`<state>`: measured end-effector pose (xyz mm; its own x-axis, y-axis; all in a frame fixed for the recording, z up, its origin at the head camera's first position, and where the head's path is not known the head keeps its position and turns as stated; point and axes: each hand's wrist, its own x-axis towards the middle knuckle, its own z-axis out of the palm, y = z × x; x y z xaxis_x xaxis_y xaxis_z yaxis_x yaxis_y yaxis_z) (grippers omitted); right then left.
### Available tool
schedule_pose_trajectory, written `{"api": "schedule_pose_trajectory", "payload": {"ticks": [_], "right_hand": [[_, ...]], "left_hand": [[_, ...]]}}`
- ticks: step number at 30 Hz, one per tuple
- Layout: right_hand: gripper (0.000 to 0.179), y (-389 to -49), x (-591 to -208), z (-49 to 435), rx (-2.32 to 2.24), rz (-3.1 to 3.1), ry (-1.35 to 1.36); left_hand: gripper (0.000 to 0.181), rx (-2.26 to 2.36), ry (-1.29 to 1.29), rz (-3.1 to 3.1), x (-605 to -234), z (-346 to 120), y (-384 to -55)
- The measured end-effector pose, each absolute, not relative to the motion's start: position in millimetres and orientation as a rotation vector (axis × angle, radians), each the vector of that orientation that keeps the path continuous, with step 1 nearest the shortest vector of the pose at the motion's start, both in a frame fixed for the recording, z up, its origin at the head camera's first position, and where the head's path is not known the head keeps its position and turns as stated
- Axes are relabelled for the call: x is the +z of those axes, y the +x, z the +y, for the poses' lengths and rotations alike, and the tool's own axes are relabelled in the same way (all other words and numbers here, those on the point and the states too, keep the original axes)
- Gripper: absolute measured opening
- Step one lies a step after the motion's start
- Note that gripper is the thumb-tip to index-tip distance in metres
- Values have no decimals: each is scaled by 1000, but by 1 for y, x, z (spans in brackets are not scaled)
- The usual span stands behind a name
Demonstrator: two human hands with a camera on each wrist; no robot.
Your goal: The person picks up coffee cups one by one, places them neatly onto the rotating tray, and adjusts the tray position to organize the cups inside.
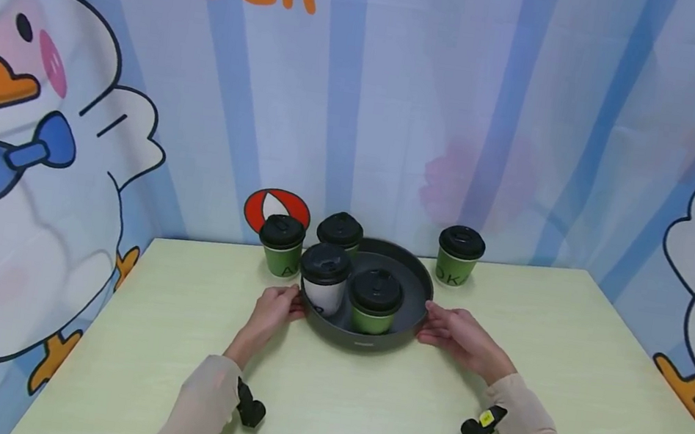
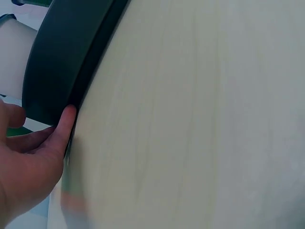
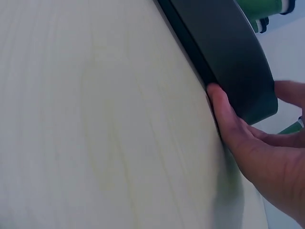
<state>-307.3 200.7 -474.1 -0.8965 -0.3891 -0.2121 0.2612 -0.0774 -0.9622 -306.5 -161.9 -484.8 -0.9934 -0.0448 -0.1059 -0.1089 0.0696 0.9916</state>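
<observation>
A round dark grey tray (image 1: 416, 271) with a raised rim stands near the back of the table. Inside it, a white paper cup (image 1: 323, 294) with a black lid sits beside a green paper cup (image 1: 371, 320), lidded the same way. My left hand (image 1: 275, 307) grips the tray's left side, one fingertip low at its bottom edge in the left wrist view and another finger up at the rim. On the opposite side my right hand (image 1: 460, 337) holds the tray likewise, and the right wrist view shows the tray's outer wall (image 3: 233, 57) between its fingers.
Just left of the tray stands a green lidded cup (image 1: 281, 261). Another, its black lid (image 1: 340, 229) showing, is partly hidden behind the white cup at the tray's back left. A further green cup (image 1: 455, 268) stands back right. A printed curtain (image 1: 403, 106) hangs behind the table.
</observation>
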Motion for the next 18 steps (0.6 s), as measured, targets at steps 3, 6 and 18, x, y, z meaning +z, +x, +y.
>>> {"api": "schedule_pose_trajectory", "payload": {"ticks": [3,6,18], "right_hand": [[35,-307,-475,204,-1950,1728,-185],[38,-307,-475,206,-1869,1701,-194],[38,-309,-474,199,-2040,1783,-95]], "left_hand": [[44,2098,-178,2258,-487,-163,-308],[45,2088,-179,2251,-487,-164,-309],[42,2068,-191,2271,-489,-165,-309]]}}
